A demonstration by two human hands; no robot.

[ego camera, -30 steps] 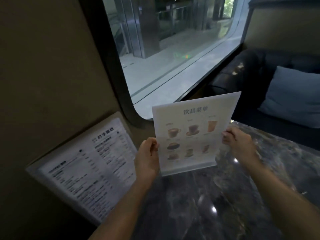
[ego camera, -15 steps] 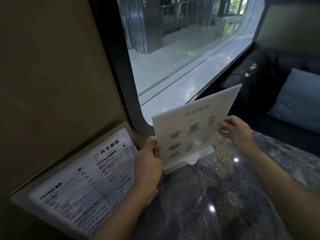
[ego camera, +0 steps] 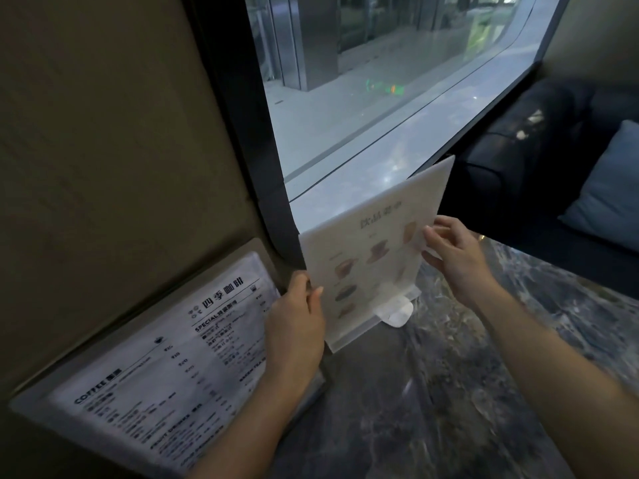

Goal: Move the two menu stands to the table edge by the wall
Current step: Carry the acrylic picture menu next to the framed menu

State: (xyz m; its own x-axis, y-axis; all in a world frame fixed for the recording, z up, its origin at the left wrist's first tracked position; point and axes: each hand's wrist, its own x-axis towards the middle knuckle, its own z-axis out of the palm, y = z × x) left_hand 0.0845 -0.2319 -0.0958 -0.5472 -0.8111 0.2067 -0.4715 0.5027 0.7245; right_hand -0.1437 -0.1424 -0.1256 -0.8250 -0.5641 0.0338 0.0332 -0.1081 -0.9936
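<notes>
A white drinks menu stand [ego camera: 373,250] with cup pictures stands on its clear base at the far edge of the dark marble table [ego camera: 449,392], under the window. My left hand [ego camera: 297,326] grips its left edge and my right hand [ego camera: 453,250] pinches its right edge. A second menu stand [ego camera: 166,361], a black-and-white coffee list, leans against the brown wall at the table's left edge, partly hidden by my left forearm.
A brown wall [ego camera: 114,150] runs along the left. A large window [ego camera: 380,88] with a dark frame fills the centre back. A dark sofa [ego camera: 529,160] with a blue cushion [ego camera: 608,191] sits beyond the table on the right.
The drinks menu stand has turned, its right edge swinging away toward the window, and moved closer to the wall. Both hands kept hold of it.
</notes>
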